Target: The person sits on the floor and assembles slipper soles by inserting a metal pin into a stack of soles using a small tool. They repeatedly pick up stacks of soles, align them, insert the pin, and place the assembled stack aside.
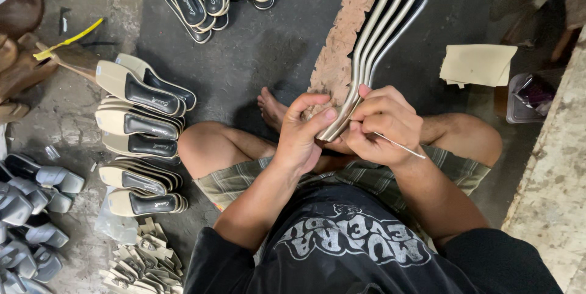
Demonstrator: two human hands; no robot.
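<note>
Dark gray floor [262,50] lies under a person who sits cross-legged on it. Close by, the left hand [303,135] grips the near end of a stack of shoe soles [381,32]. These are long, thin and cream-edged with dark tops, fanning away over the lap. The right hand [381,126] pinches a thin stick [400,146] against them. Farther left, more soles [137,129] lie in piles.

Hands [342,129] hide insole [372,44] heels; tool tip too.
</note>
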